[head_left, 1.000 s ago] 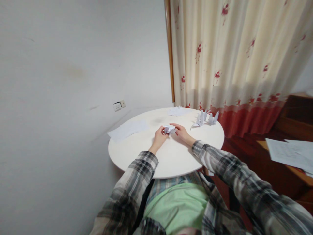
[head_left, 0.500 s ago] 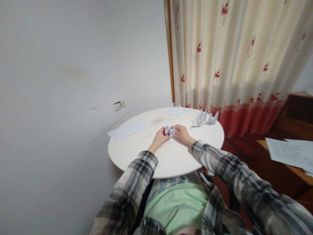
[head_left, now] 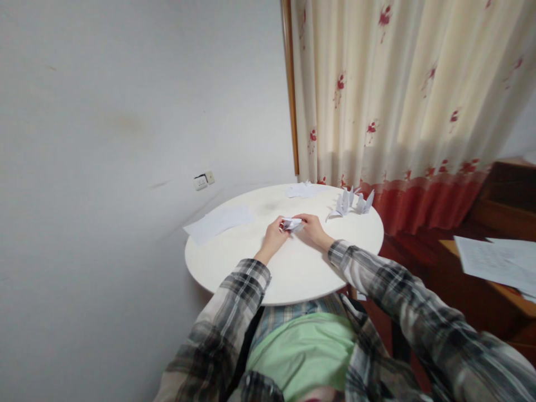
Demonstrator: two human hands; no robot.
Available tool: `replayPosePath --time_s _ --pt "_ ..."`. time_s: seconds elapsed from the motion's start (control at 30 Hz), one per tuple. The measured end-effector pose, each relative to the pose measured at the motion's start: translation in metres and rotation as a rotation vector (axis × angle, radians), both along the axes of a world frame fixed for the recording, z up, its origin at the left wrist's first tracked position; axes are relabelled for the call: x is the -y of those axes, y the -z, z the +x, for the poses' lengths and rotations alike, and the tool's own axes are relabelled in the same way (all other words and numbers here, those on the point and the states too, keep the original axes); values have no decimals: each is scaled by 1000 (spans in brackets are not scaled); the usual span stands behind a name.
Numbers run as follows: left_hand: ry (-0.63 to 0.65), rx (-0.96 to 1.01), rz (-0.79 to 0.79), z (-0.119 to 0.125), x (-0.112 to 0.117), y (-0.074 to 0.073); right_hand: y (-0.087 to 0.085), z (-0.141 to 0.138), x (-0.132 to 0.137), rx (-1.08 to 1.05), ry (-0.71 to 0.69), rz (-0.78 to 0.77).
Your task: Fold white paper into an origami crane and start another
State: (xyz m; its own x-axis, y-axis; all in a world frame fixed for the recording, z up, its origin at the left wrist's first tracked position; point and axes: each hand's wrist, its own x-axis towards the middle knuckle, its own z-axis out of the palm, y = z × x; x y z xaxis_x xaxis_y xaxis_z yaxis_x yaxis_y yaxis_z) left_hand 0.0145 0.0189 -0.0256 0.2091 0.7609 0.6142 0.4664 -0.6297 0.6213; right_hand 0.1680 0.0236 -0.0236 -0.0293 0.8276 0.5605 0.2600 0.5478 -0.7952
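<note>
A small folded white paper piece lies low over the round white table, pinched from both sides. My left hand is closed on its left end. My right hand is closed on its right end, fingers curled over the top. Both arms wear plaid sleeves and reach forward from my lap.
Two folded paper cranes stand at the table's far right. A flat white sheet lies at the left and crumpled paper at the far edge. A flowered curtain hangs behind; a wooden desk with papers stands right.
The paper piece stood up with its flaps raised half a second ago; now it is pressed flatter between my hands. My right hand's fingers have closed over it.
</note>
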Motion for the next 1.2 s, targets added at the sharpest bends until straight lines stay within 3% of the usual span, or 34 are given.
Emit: replayPosePath --time_s 0.2,0.5,0.63,1.0,1.2 --pt "-100 -102 93 -3 6 -8 -3 -2 1 -71 -17 -64" --pt "-111 -118 148 -3 5 -9 -1 -5 1 -71 -65 -79" --pt "-112 -117 184 -4 6 -10 -2 -7 -2 -107 -105 -171" --pt "-97 -103 186 -7 6 -10 -5 -1 2 -257 -577 -498" --pt "-90 -87 188 -7 6 -11 -10 3 1 -377 -709 -756"
